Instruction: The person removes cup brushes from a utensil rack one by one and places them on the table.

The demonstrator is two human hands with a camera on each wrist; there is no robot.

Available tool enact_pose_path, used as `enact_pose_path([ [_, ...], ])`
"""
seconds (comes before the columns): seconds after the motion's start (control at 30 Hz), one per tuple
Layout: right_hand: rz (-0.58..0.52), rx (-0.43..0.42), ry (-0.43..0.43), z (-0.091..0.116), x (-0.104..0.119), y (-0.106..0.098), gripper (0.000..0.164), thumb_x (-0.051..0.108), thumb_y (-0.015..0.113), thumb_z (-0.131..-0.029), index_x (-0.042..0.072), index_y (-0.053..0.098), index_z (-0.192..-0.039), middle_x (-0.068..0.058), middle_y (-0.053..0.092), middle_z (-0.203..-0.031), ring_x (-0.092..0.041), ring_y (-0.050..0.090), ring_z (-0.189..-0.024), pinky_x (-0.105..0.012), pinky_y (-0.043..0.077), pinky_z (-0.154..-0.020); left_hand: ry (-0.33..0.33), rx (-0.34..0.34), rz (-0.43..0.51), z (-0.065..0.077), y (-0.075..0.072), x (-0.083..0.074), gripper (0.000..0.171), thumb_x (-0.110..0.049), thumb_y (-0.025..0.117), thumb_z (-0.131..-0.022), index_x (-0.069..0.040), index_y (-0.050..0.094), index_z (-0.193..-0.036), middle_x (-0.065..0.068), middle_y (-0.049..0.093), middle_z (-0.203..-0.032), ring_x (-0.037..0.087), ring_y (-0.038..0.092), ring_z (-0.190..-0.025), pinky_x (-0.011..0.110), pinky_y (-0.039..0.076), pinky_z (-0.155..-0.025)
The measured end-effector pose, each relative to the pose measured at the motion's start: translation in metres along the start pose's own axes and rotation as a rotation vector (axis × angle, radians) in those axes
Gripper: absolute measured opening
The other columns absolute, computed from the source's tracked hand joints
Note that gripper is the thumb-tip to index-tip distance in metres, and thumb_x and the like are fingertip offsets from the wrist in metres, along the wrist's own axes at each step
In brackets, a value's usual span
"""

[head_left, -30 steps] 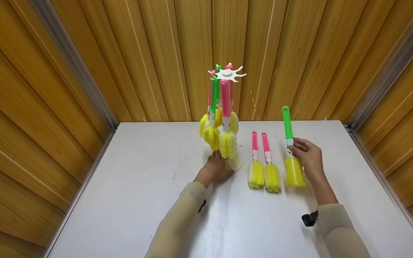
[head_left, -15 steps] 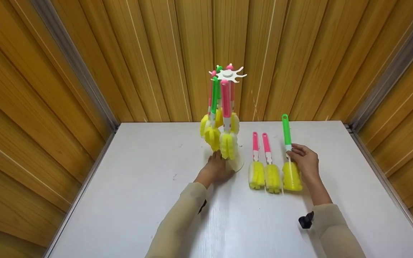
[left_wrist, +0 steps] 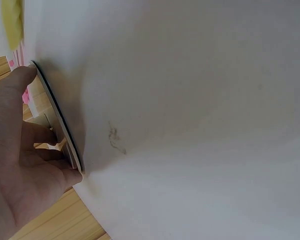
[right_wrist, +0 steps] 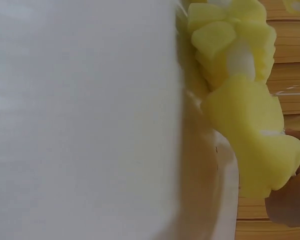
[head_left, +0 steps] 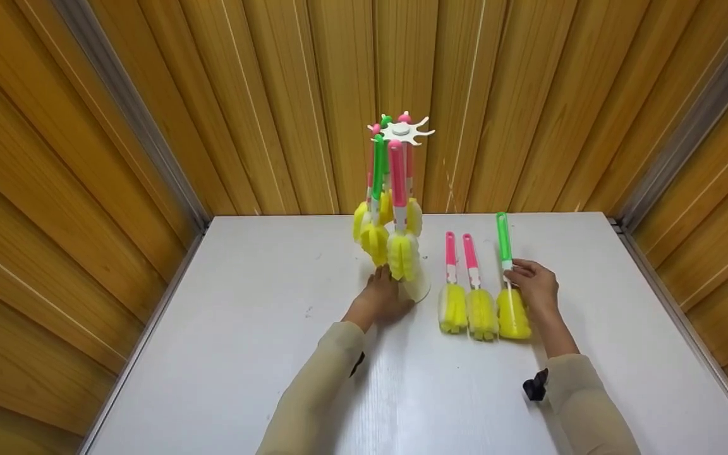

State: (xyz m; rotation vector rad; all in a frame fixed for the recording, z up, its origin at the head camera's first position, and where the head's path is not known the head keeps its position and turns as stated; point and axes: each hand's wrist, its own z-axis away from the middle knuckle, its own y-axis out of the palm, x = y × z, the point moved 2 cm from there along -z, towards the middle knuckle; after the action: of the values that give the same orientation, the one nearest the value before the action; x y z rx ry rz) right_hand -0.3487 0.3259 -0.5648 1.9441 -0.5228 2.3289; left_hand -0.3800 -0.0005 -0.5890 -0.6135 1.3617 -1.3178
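My left hand [head_left: 380, 300] holds the round base [head_left: 419, 287] of a white hanging rack [head_left: 405, 133]; in the left wrist view its thumb and fingers grip the base's edge [left_wrist: 58, 112]. Several sponge cup brushes with pink or green handles hang from the rack's curved hooks, yellow heads down. On the right, my right hand [head_left: 538, 287] pinches the neck of a green-handled sponge cup brush [head_left: 504, 237]. Its yellow head [right_wrist: 250, 135] fills the right side of the right wrist view, close beside another sponge head [right_wrist: 215, 37]; most of that hand is hidden behind it.
Two pink-handled cup brushes [head_left: 452, 306] [head_left: 481, 314] lie side by side on the white table [head_left: 231, 354], between the rack and my right hand. Wood-patterned panels [head_left: 339, 76] stand behind the table and along both sides.
My right hand has lowered the green-handled cup brush toward the table and slightly left, closer to the two pink-handled ones. The left hand has stayed at the rack's base.
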Motion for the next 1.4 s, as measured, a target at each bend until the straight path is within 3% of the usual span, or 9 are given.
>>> enact_pose_path([
  [0.2, 0.022, 0.007, 0.001, 0.0, 0.0, 0.005, 0.048, 0.015, 0.067, -0.099, -0.001, 0.055, -0.143, -0.021, 0.061, -0.135, -0.006, 0.066, -0.092, -0.017, 0.056, -0.079, 0.031, 0.001, -0.059, 0.002, 0.001, 0.0, 0.094, -0.054, 0.057, -0.099, 0.004, 0.014, -0.159, 0.023, 0.014, -0.166, 0.034, 0.017, -0.154, 0.044, 0.018, -0.125],
  [0.53, 0.039, -0.007, 0.07, -0.009, 0.006, 0.007, 0.047, 0.02, 0.067, -0.099, 0.004, 0.057, -0.141, -0.014, 0.066, -0.129, -0.01, 0.064, -0.096, -0.016, 0.053, -0.079, -0.016, -0.001, 0.036, 0.001, -0.001, 0.0, 0.097, -0.053, 0.064, -0.096, -0.009, 0.009, -0.163, 0.014, 0.012, -0.168, 0.026, 0.017, -0.154, 0.043, 0.015, -0.125],
  [0.73, 0.05, -0.004, 0.105, -0.011, 0.006, 0.011, 0.047, 0.021, 0.065, -0.1, 0.007, 0.056, -0.143, -0.014, 0.063, -0.132, -0.016, 0.062, -0.102, -0.018, 0.053, -0.081, -0.018, 0.006, 0.015, 0.002, -0.001, 0.0, 0.096, -0.053, 0.061, -0.097, -0.006, 0.009, -0.163, 0.016, 0.009, -0.169, 0.028, 0.015, -0.155, 0.043, 0.015, -0.125],
  [0.97, 0.075, -0.014, 0.09, -0.013, 0.0, 0.014, 0.045, 0.021, 0.065, -0.1, 0.006, 0.057, -0.141, -0.016, 0.064, -0.132, -0.014, 0.063, -0.099, -0.017, 0.053, -0.079, -0.015, -0.002, 0.034, 0.001, -0.001, -0.001, 0.097, -0.052, 0.063, -0.096, -0.009, 0.008, -0.163, 0.015, 0.009, -0.169, 0.027, 0.015, -0.155, 0.044, 0.016, -0.125],
  [1.17, 0.067, -0.015, 0.052, -0.014, -0.002, 0.016, 0.045, 0.02, 0.065, -0.099, 0.003, 0.058, -0.141, -0.019, 0.064, -0.131, -0.012, 0.064, -0.094, -0.017, 0.054, -0.077, 0.031, -0.02, -0.023, 0.0, 0.0, 0.001, 0.094, -0.052, 0.062, -0.097, -0.007, 0.011, -0.161, 0.016, 0.017, -0.166, 0.029, 0.022, -0.152, 0.045, 0.02, -0.124],
  [1.4, 0.087, -0.008, 0.062, -0.014, -0.005, 0.017, 0.046, 0.021, 0.064, -0.1, 0.003, 0.056, -0.143, -0.02, 0.062, -0.135, -0.018, 0.064, -0.103, -0.017, 0.052, -0.079, 0.027, -0.018, -0.01, -0.001, 0.001, 0.002, 0.096, -0.053, 0.063, -0.096, -0.01, 0.008, -0.162, 0.015, 0.015, -0.166, 0.027, 0.021, -0.153, 0.044, 0.019, -0.125],
])
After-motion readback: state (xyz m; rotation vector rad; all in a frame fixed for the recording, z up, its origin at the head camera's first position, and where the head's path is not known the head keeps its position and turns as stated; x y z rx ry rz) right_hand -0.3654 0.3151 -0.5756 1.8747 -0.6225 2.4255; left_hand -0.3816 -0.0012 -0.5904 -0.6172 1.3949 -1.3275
